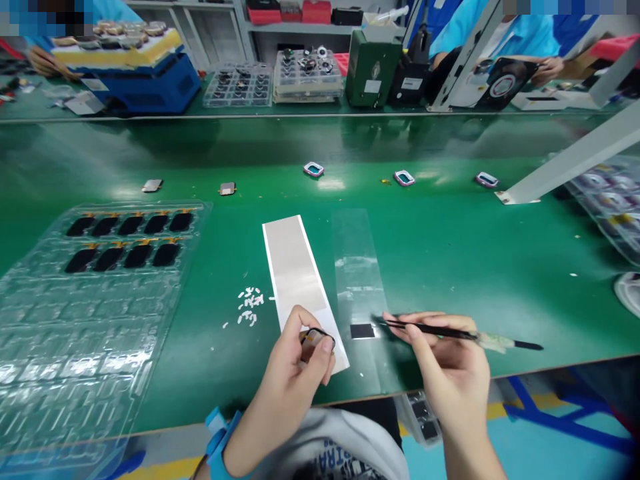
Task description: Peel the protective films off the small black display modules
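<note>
My left hand (297, 363) is closed around a small dark-rimmed display part (315, 337), pinched between thumb and fingers and partly covered by them. It is over the lower end of a white-edged adhesive sheet (293, 260). In my right hand (450, 360) are black tweezers (445, 330) with pale tape round the rear part. Their tips point left, close to a small black rectangle (363, 331) on a clear film strip (357, 267); whether they touch it I cannot tell. Small white scraps (250, 303) lie left of the sheet.
A clear tray (100, 333) with several black screens (137, 253) spans the left. Several small square parts (313, 169) lie across the green bench (450, 260). A white post (575, 157) stands at right. Behind are a blue box (145, 83), component trays (239, 85) and two people.
</note>
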The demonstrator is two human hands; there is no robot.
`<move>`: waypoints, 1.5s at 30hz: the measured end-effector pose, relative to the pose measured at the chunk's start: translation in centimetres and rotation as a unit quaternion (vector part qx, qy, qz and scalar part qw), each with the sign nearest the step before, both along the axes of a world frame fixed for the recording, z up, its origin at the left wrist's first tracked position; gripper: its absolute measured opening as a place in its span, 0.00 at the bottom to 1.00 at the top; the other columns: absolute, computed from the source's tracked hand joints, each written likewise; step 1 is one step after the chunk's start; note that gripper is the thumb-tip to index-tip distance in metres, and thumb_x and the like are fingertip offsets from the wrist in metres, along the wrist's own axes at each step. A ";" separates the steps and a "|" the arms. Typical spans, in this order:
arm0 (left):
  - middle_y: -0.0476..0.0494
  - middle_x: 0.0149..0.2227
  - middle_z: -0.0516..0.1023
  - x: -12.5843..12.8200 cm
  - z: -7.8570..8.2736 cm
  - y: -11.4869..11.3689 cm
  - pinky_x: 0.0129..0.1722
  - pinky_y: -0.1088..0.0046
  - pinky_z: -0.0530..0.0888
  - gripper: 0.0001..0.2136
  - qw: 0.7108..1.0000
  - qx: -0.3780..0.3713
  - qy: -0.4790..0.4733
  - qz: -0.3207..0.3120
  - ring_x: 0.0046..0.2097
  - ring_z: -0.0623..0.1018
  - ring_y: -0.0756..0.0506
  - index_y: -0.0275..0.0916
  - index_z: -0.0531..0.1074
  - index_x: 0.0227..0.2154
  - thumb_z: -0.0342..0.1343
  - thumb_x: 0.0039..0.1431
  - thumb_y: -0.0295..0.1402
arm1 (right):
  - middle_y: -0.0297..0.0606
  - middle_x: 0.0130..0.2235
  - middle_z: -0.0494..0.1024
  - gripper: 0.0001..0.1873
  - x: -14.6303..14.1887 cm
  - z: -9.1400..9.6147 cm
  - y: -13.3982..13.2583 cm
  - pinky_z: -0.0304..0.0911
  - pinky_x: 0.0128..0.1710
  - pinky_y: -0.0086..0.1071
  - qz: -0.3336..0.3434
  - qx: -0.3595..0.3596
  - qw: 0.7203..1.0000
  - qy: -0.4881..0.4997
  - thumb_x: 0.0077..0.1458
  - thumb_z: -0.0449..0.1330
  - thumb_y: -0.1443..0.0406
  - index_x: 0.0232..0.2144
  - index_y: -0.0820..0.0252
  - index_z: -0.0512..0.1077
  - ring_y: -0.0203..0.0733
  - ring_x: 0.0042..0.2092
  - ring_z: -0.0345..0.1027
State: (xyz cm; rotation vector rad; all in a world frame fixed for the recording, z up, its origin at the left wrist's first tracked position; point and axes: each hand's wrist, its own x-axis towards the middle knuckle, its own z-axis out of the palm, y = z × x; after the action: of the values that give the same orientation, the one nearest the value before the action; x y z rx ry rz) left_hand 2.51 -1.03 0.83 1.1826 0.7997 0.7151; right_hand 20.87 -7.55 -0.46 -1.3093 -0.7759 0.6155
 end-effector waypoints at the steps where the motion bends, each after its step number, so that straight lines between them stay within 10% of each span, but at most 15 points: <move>1: 0.57 0.24 0.64 0.0 0.1 -0.1 0.28 0.76 0.63 0.10 0.999 0.019 0.030 -0.027 0.26 0.66 0.52 0.44 0.56 0.34 0.45 0.71 0.41 | 0.37 0.37 0.78 0.06 0.3 -0.2 -0.1 0.79 0.41 0.35 0.006 -0.018 1.000 -0.014 0.57 0.65 0.69 0.35 0.59 0.70 0.44 0.39 0.81; 8: 0.41 0.46 0.77 1.0 1.6 0.0 0.45 0.65 0.70 0.07 0.937 0.190 0.229 -0.185 0.48 0.77 0.41 0.45 0.63 0.46 0.42 0.71 0.35 | 0.43 0.38 0.78 0.06 1.2 -0.9 -0.5 0.78 0.42 0.33 0.049 -0.119 0.987 -0.100 0.58 0.64 0.64 0.33 0.62 0.78 0.45 0.40 0.80; 16: 0.44 0.43 0.79 2.0 1.1 0.4 0.37 0.67 0.73 0.08 0.921 0.210 0.272 -0.183 0.38 0.79 0.42 0.44 0.66 0.45 0.43 0.71 0.36 | 0.44 0.38 0.80 0.08 0.9 -0.9 -0.4 0.78 0.41 0.35 0.040 -0.125 0.989 -0.064 0.57 0.65 0.62 0.32 0.63 0.77 0.47 0.39 0.81; 25: 0.49 0.31 0.79 2.2 0.3 0.6 0.26 0.74 0.67 0.04 0.929 0.221 0.270 -0.120 0.25 0.71 0.49 0.42 0.71 0.38 0.51 0.66 0.32 | 0.43 0.36 0.82 0.07 0.5 -1.0 -0.3 0.79 0.38 0.34 0.006 -0.105 0.994 -0.035 0.56 0.66 0.62 0.34 0.61 0.73 0.46 0.38 0.81; 39: 0.45 0.31 0.82 1.7 0.8 1.1 0.32 0.75 0.74 0.11 0.981 0.110 0.152 -0.053 0.31 0.79 0.47 0.38 0.77 0.34 0.53 0.66 0.37 | 0.40 0.36 0.81 0.11 0.5 -1.5 -0.1 0.80 0.38 0.35 -0.014 -0.088 0.996 0.028 0.57 0.66 0.62 0.38 0.57 0.67 0.46 0.36 0.81; 45: 0.46 0.26 0.81 1.9 0.7 0.9 0.29 0.75 0.73 0.07 0.982 0.100 0.149 -0.052 0.30 0.78 0.46 0.38 0.78 0.29 0.58 0.61 0.32 | 0.34 0.33 0.79 0.08 -0.4 1.4 -0.1 0.81 0.34 0.34 -0.035 0.028 0.999 0.005 0.60 0.62 0.69 0.36 0.56 0.66 0.44 0.36 0.81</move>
State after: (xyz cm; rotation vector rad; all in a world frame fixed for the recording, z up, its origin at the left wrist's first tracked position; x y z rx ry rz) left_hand 4.41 -0.13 1.51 1.5261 0.9213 0.5476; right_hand 20.48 -7.65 0.90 -1.2762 -0.7306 0.5416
